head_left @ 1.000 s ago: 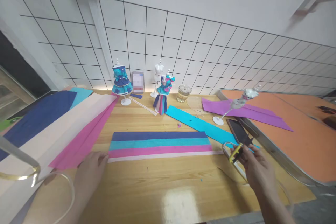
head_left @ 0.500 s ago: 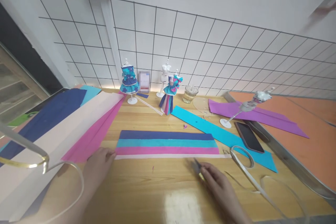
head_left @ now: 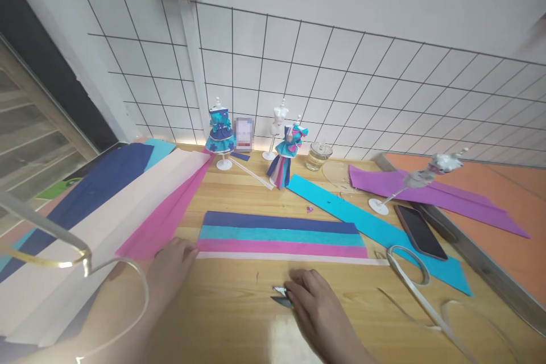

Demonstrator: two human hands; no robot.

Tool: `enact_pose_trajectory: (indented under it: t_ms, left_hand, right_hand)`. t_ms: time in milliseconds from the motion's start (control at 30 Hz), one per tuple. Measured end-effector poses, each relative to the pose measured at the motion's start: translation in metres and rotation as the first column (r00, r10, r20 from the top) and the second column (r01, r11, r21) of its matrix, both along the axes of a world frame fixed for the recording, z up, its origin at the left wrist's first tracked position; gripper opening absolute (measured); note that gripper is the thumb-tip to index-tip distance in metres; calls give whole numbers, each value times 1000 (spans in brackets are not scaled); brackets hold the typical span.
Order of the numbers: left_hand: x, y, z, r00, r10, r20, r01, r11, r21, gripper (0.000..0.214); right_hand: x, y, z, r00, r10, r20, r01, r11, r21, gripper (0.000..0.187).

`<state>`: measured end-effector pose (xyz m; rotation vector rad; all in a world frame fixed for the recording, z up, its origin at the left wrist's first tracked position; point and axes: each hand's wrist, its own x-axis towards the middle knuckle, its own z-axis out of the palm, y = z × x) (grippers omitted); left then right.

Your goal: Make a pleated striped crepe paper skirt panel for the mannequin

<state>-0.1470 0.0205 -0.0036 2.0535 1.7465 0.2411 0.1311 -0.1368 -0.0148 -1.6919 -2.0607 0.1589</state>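
My left hand (head_left: pixel 177 264) has its fingers bent together at the left end of a striped paper panel (head_left: pixel 281 235), pinching its lower corner. Dark blue, teal and pink bands run along the panel, with a narrow white strip (head_left: pixel 294 260) at the near edge that reaches further right. Below the panel, my right hand (head_left: pixel 318 304) grips a pair of snips (head_left: pixel 281 297). Their two short blades point left and stand apart; the fingers cover the handle. A tiny pink scrap (head_left: pixel 257 277) lies between the hands.
Dressed mannequins (head_left: pixel 220 133) and bare ones (head_left: pixel 426 173) stand behind. A glass (head_left: pixel 318 156), phone (head_left: pixel 420 232), bright blue paper strip (head_left: pixel 384 233) and purple paper (head_left: pixel 439 196) lie beyond the panel. Large paper sheets (head_left: pixel 123 205) cover the left. A ribbon roll (head_left: pixel 407 264) trails at right.
My right hand has moved left, away from the panel's near edge, and the snips' blades now show spread apart. My left hand stays at the panel's left end. The view has shifted slightly.
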Motion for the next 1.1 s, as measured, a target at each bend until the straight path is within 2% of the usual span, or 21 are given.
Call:
enact_pose_trajectory:
  t_ms: [133, 267, 467, 667, 767, 900, 1000, 1100]
  left_hand:
    - [1, -2, 3, 1000, 3, 3, -3, 1000, -2, 25]
    - [2, -3, 4, 1000, 27, 6, -27, 1000, 10, 22]
    - [2, -3, 2, 999, 37, 5, -38, 999, 19, 21]
    - [0, -5, -3, 998, 46, 38, -48, 997, 65, 23]
    - [-1, -5, -6, 998, 44, 51, -47, 997, 67, 24]
    - [-2, -5, -10, 998, 45, 54, -49, 996, 76, 23]
    - [-3, -5, -11, 998, 29, 61, -35, 995, 95, 22]
    - [-3, -7, -11, 997, 25, 77, -32, 995, 94, 21]
  right_hand:
    - [-1, 13, 2, 999, 19, 29, -21, 998, 54, 24]
    - [-11, 37, 7, 983, 103, 150, -117, 990, 84, 22]
    - [-43, 76, 16, 914, 206, 350, -248, 965, 80, 10]
    - [-64, 96, 9, 832, 248, 496, -333, 939, 90, 11]
    - [-67, 98, 9, 843, 258, 473, -323, 944, 62, 11]
    - [-68, 107, 19, 929, 212, 302, -216, 976, -19, 17]
    - [-68, 128, 25, 981, 154, 117, -142, 984, -107, 22]
    - [-70, 158, 24, 992, 120, 27, -114, 980, -165, 31]
